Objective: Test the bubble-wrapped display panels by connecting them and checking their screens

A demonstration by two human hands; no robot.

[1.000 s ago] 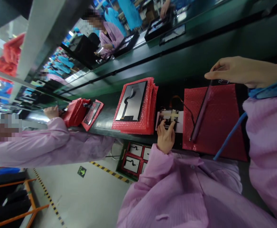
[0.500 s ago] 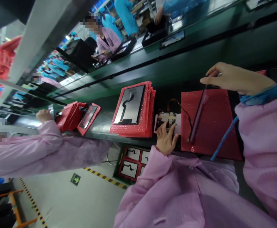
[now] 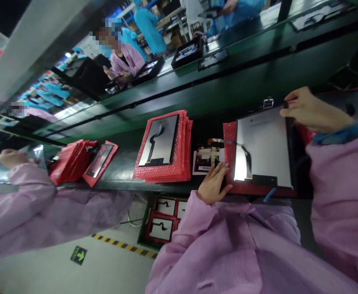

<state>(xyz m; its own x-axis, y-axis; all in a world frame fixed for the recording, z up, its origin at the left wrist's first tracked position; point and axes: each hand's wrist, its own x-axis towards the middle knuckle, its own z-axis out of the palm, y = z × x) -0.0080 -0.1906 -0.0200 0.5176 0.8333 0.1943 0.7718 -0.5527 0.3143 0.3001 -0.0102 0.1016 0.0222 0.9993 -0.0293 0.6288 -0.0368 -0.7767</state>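
My right hand (image 3: 315,110) pinches the upper right corner of a display panel (image 3: 265,143), whose silvery back faces up over a red bubble-wrap sheet (image 3: 230,130). A dark ribbon cable (image 3: 247,161) lies across the panel's lower left part. Fingers stretched out, my left hand (image 3: 213,184) rests at the left edge of the red sheet, just below a small circuit board (image 3: 208,157) on a white base. Left of the board, another display panel (image 3: 162,141) with a curved black ribbon lies on a stack of red bubble-wrap pouches (image 3: 183,157).
Further left are more red pouches (image 3: 70,159) and a small panel (image 3: 101,160), near a co-worker's hand (image 3: 12,157). A crate (image 3: 144,228) with panels stands below the bench. A green partition (image 3: 252,81) rises behind; other people work beyond it.
The display panel, seen edge-on before, now lies face-on over the red sheet, its upper corner carried right by my right hand. My left hand has slid off the circuit board towards the sheet's edge.
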